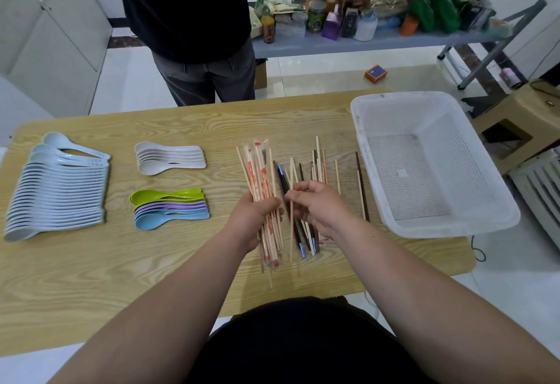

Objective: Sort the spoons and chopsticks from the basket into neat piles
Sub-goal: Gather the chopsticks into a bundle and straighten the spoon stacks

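At the far left of the wooden table (121, 262) lies a long overlapping row of pale blue-white soup spoons (57, 192), bowls to the left, handles to the right. To its right sit two smaller stacks: cream spoons (168, 157) farther back and, nearer, a nested pile of coloured spoons (169, 207) — green on top, then purple, then blue.

At table centre the left hand (256, 214) is closed around a bundle of wooden chopsticks (263, 183), several in clear wrappers with red print; the bundle stands tilted, tips fanning away from the person, lower ends reaching toward the near edge. Just beside it the right hand (318, 204) has its fingers curled, thumb and forefinger pinched on a single bare wooden chopstick (291, 223). Under and behind that hand lie loose chopsticks (318, 165) on the tabletop, unsorted: plain wooden ones, dark ones, and black chopsticks with blue ends (300, 238).

Right of these, a dark chopstick (362, 189) and a pale one lie side by side, near the basket. The white perforated plastic basket (378, 201) sits at the table's right end, overhanging the edge — no utensils are seen inside.

Beyond the table a person in a dark top (188, 19) stands with back turned, before a cluttered grey shelf (363, 41).
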Demonstrator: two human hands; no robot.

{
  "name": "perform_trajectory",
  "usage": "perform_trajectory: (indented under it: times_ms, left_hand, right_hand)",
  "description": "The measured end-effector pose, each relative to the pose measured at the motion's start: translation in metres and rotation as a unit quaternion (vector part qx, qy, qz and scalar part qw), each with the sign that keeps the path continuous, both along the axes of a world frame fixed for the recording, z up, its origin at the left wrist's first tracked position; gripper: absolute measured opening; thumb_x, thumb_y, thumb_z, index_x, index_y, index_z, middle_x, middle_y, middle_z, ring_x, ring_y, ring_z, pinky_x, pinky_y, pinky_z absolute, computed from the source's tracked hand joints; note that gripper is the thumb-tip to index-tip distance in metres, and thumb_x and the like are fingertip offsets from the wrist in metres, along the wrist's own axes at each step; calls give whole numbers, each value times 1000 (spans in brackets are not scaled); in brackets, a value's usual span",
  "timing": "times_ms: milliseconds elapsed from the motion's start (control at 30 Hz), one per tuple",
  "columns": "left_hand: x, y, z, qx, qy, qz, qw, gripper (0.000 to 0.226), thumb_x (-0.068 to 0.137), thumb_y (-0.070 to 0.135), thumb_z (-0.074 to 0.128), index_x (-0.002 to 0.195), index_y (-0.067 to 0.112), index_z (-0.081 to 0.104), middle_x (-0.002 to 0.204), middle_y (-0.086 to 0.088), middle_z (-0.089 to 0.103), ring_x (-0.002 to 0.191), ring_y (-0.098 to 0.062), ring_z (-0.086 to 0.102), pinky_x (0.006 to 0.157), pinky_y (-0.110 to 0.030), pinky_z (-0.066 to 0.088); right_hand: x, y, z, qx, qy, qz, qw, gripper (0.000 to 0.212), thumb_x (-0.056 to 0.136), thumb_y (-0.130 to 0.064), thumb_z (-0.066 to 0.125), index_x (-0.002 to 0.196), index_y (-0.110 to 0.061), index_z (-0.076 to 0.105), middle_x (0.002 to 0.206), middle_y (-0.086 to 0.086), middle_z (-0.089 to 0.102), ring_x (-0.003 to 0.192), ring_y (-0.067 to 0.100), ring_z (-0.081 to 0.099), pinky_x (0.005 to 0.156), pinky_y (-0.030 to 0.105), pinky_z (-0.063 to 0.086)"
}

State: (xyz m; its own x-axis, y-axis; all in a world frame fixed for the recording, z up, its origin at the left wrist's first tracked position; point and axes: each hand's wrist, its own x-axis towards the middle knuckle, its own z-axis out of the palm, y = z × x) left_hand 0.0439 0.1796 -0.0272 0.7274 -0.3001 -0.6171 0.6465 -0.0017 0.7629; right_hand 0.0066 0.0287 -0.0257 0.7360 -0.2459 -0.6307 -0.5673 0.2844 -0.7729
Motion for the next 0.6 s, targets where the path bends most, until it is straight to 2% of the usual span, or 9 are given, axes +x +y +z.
perform_trajectory:
  times_ms: [67, 167, 300, 367, 433, 500, 600]
  left_hand:
    - [-2, -3, -1, 6, -17, -23, 1000, 18, 89, -7, 61, 100, 7, 63, 69, -6, 69, 61, -18, 67, 61, -31, 55]
    - [-4, -8, -4, 10, -49, -65, 997, 30, 79, -2, 69, 107, 7, 67, 83, -8, 74, 73, -19, 71, 67, -31, 55]
    - [-4, -15, -9, 23, -64, -85, 994, 28, 85, -8, 67, 105, 12, 68, 84, -1, 76, 76, -13, 72, 65, -24, 55]
    - [-3, -19, -14, 35, -65, -81, 994, 29, 85, -9, 67, 104, 12, 68, 82, 1, 76, 74, -11, 72, 63, -22, 54]
    - [-3, -21, -20, 57, -58, -68, 994, 29, 83, -9, 67, 104, 12, 68, 81, 0, 75, 73, -12, 71, 63, -24, 54]
    - [-1, -22, -28, 74, -41, -44, 995, 29, 82, -6, 69, 106, 10, 66, 86, -4, 74, 76, -18, 71, 68, -30, 56]
    - [3, -21, -41, 99, -14, -12, 995, 27, 82, 0, 73, 105, 10, 63, 89, -9, 73, 79, -24, 70, 75, -38, 57]
  right_hand:
    - [3, -4, 3, 30, -1, -15, 999, 12, 92, -3, 70, 91, -12, 62, 80, 5, 65, 68, 15, 60, 60, 25, 56]
    - [7, -5, -1, 28, 2, -10, 1000, 12, 91, -4, 70, 89, -13, 63, 78, 5, 63, 67, 14, 60, 63, 27, 58]
    - [9, -5, -11, -5, 5, -10, 1000, 13, 92, -7, 71, 85, -17, 65, 75, 3, 66, 63, 12, 61, 63, 25, 51]
    - [8, -7, -16, -13, 0, -4, 1000, 11, 93, -10, 70, 85, -18, 67, 78, 2, 68, 68, 15, 63, 68, 28, 51]
    - [7, -12, -23, -27, 9, 7, 1000, 6, 95, -20, 68, 90, -22, 70, 88, 1, 71, 83, 17, 65, 77, 32, 52]
    - [6, -23, -32, -119, 33, 34, 992, 10, 96, -30, 65, 103, -24, 70, 101, -5, 70, 93, 13, 64, 81, 30, 51]
    - [-1, -50, -45, -294, 89, 32, 951, 34, 97, -34, 64, 128, -21, 58, 115, -5, 61, 85, 8, 60, 69, 23, 47]
